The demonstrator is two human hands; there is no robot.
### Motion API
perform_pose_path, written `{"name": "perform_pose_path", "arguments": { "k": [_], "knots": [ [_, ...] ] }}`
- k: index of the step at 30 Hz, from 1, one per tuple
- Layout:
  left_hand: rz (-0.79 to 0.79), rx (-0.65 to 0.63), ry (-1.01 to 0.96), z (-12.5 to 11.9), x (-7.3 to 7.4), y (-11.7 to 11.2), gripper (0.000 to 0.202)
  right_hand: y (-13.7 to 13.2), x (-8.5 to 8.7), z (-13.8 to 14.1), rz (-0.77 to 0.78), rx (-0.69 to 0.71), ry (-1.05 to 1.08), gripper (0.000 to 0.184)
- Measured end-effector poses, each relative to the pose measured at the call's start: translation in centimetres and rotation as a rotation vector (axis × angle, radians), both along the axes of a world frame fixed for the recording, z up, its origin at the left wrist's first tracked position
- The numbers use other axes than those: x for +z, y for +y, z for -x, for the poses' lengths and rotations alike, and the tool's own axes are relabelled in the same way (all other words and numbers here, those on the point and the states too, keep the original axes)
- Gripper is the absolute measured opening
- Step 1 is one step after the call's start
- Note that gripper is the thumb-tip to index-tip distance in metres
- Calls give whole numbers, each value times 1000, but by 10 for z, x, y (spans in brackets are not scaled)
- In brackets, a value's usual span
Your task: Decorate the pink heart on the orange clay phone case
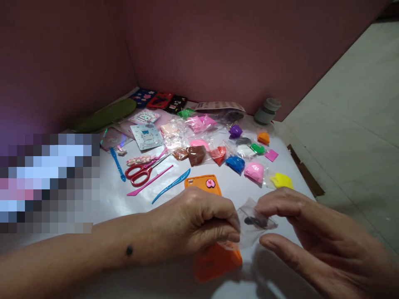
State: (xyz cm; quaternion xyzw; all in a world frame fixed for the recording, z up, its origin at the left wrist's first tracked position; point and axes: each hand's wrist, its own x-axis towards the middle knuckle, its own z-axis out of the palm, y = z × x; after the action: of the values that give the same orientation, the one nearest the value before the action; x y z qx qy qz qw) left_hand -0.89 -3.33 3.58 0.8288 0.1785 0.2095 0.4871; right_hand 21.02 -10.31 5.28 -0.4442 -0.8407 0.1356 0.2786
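My left hand [208, 220] pinches one end of a small clear plastic bag [249, 238]. Inside the bag shows a small lump of black clay [257, 221]. To its right, my right hand [305, 224] has thumb and fingers apart; its fingertips are at the bag's edge, and I cannot tell whether they touch it. Under my left hand lies an orange phone case [218, 261] with a pink and black piece [210, 183] near its top. My left hand and the bag hide the middle of the case.
Beyond my hands are bagged clay lumps, among them blue [235, 164], yellow [282, 181] and brown [196, 155]. Red-handled scissors [139, 174] and a blue modelling tool [171, 185] lie left. A lidded jar [267, 111] stands by the pink wall [199, 50].
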Motion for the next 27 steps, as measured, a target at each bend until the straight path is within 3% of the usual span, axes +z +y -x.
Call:
{"name": "perform_pose_path", "arguments": {
  "k": [5,13,17,27],
  "knots": [
    [2,4,22,0,-1,-1,13,-1,-7,-4,119,-21,168,28],
    [-32,17,17,0,-4,-1,14,5,2,-2,359,-24,216,10],
    [-89,38,-7,0,-6,-2,14,5,3,-3,488,-86,245,13],
    [-101,27,6,-1,-7,-2,13,10,1,2,475,-46,268,4]
  ]
}}
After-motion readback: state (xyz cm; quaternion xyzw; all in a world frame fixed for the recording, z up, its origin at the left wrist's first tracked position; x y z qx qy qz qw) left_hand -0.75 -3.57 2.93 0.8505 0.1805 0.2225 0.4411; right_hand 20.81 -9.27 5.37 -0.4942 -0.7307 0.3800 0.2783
